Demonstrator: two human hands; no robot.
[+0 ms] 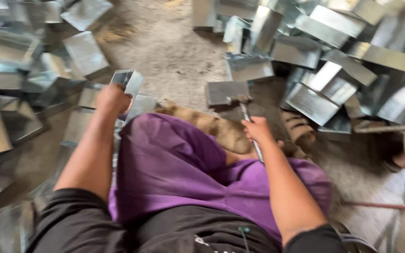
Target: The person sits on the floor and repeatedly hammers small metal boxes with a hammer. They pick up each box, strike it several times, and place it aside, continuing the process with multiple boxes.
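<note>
— Two hands of ours are at work, so we start close in: what lies nearest?

— Nearest we see our black sleeves and the purple cloth [174, 173] over our lap, which fills the lower middle of the view.

— And our right hand [258, 130]?

— We have it clenched around the thin metal handle of a hammer [247, 112]. The handle runs up and away from our fist, and the head sits at the near edge of a flat grey metal block [226, 91] on the ground; with the blur we cannot tell whether it touches.

— Our left hand [112, 99]?

— We reach it out to the left, closed over a folded sheet-metal piece [128, 82], an open rectangular box shape standing just beyond our knuckles. The fingers are hidden from us, so we cannot tell how firm the grasp is, only that the hand is curled on it.

— What sits between the hands?

— We see a worn brown sack [212, 126] spread on the dusty concrete floor [165, 47], just beyond the purple cloth.

— And farther out?

— We see many more shiny sheet-metal boxes: one heap [333, 56] piled to the right and behind the block, another heap [19, 70] scattered to the left.
</note>
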